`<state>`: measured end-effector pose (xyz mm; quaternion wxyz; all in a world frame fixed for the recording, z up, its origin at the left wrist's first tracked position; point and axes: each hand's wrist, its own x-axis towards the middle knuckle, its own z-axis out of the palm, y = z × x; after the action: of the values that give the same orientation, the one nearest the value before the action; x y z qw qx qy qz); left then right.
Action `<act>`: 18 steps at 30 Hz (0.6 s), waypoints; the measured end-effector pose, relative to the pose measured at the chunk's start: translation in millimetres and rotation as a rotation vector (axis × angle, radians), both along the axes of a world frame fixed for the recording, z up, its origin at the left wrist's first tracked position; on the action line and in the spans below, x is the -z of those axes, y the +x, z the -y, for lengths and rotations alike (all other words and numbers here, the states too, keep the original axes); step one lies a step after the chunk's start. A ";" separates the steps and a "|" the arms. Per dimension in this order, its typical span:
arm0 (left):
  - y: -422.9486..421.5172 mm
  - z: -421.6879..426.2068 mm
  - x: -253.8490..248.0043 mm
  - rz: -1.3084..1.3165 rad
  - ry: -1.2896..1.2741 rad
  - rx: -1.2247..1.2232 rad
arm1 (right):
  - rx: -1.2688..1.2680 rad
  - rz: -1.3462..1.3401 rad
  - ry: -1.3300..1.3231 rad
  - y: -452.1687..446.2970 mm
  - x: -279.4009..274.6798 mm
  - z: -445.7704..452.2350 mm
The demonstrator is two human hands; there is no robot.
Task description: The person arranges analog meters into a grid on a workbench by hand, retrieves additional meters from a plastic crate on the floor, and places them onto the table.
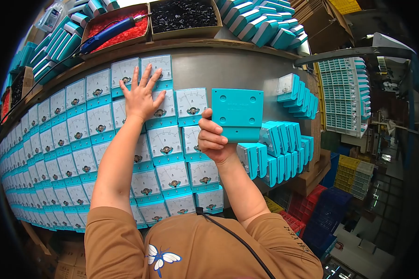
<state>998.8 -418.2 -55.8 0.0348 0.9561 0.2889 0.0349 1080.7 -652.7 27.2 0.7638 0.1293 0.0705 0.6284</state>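
Note:
My right hand [214, 137] grips a teal meter case [237, 115] by its lower left edge, its flat back with four round recesses facing me. Spread fingers of my left hand [143, 95] rest on the top rows of the laid-out panel meters [100, 122], near a meter [162, 66] at the top right of the rows. These meters have white dial faces and teal lower strips. Beyond the held case, stacked teal meters [284, 151] stand on edge at the right, with another leaning group [298, 95] above them.
Along the wooden ledge [181, 44] stand a box of red parts [111, 35] with a blue electric screwdriver [108, 36] across it, and a box of black parts [184, 16]. More teal cases [260, 21] are piled behind. Crates [354, 174] stand at the right.

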 end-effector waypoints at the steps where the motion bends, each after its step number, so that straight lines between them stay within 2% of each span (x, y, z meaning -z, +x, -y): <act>1: -0.1 0.0 0.5 0.002 0.002 0.001 | 0.000 0.003 0.004 -0.3 0.0 -0.9; 13: -0.5 0.9 -1.1 0.042 -0.023 0.002 | -0.011 -0.024 0.047 -2.8 4.0 -6.8; 16: -1.0 -1.6 0.7 0.038 -0.029 0.002 | 0.084 0.245 -0.367 19.4 -12.7 -4.7; 18: -0.6 -0.5 0.6 0.030 -0.032 0.001 | 0.287 0.460 -0.725 51.3 6.6 -4.7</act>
<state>998.1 -417.7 -56.4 0.0543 0.9549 0.2886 0.0444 1132.0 -648.0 20.7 0.8349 -0.2812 0.0959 0.4632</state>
